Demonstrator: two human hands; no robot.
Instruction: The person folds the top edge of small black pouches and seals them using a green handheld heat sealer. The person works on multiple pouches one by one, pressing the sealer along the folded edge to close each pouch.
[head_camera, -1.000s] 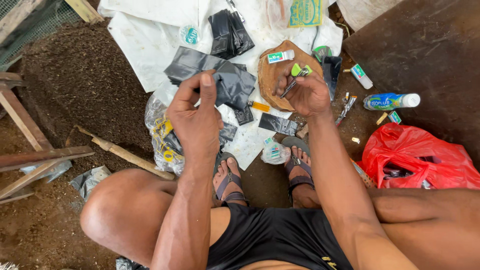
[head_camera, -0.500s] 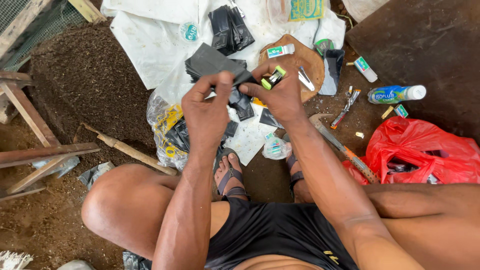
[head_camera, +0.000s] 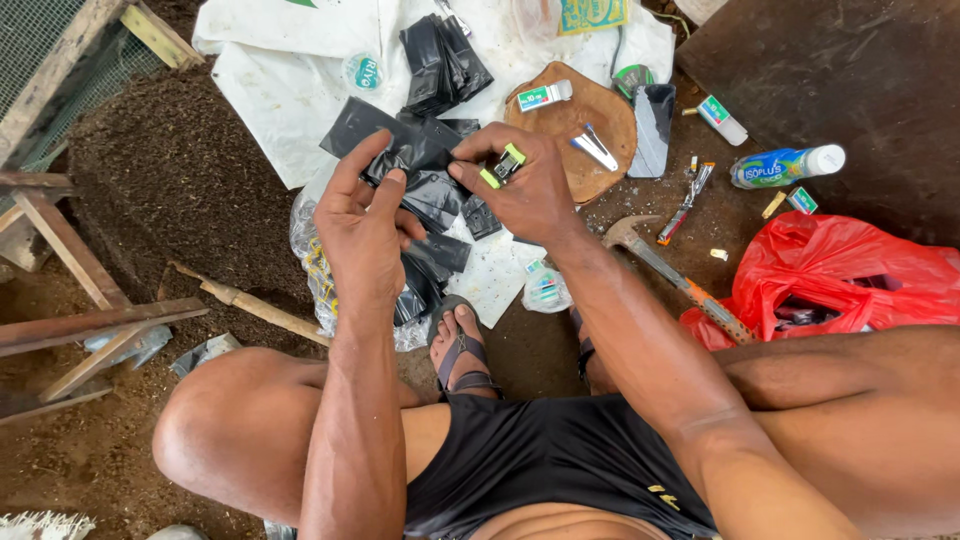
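Note:
I sit over the dirt floor with both arms stretched forward. My left hand (head_camera: 362, 225) pinches the edge of a black plastic bag (head_camera: 385, 140) between thumb and fingers. My right hand (head_camera: 525, 190) touches the same bag from the right and grips a small tool with yellow-green ends (head_camera: 502, 166). More black bags lie under my hands (head_camera: 440, 255), and a stack of them (head_camera: 445, 60) rests further away on a white sheet (head_camera: 290, 85).
A round wooden block (head_camera: 580, 125) carries a blade and a small tube. A hammer (head_camera: 680, 280) lies to the right beside a red plastic bag (head_camera: 830, 275), and a bottle (head_camera: 785, 165) lies near a dark board (head_camera: 840, 70). Dark soil and wooden slats (head_camera: 80, 325) lie left.
My right hand came off the wooden block with the small tool and moved left to the black bag. My left hand lifted the bag and holds it up.

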